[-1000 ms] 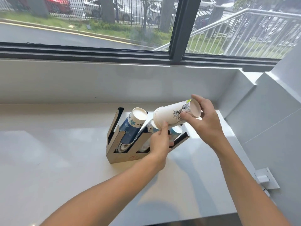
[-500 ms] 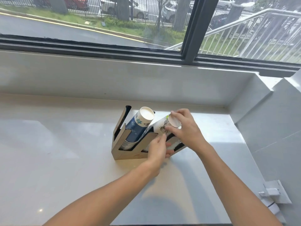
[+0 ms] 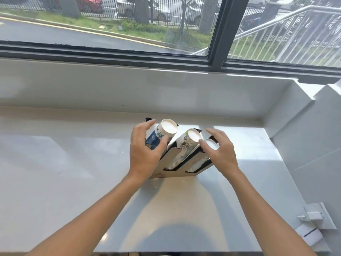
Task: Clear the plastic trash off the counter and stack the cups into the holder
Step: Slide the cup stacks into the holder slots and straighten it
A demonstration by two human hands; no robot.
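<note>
A brown cardboard cup holder (image 3: 181, 173) with three slanted slots stands on the white counter (image 3: 73, 172). The left slot holds a blue-and-white cup stack (image 3: 167, 128), the middle slot a white stack with a black drawing (image 3: 188, 143), and the right slot a shorter white stack (image 3: 211, 144). My left hand (image 3: 145, 150) hovers with fingers spread over the holder's left side, next to the blue stack. My right hand (image 3: 219, 152) is spread over the right side, its fingertips by the short stack. Neither hand grips a cup.
A white wall rises behind the counter under a dark-framed window (image 3: 215, 34). A slanted white wall panel (image 3: 313, 145) closes the right side. A white socket plate with a plug (image 3: 317, 218) sits at the lower right.
The white printed stack that both hands held has gone into the middle slot. Both hands have let go and spread out on either side of the holder.
</note>
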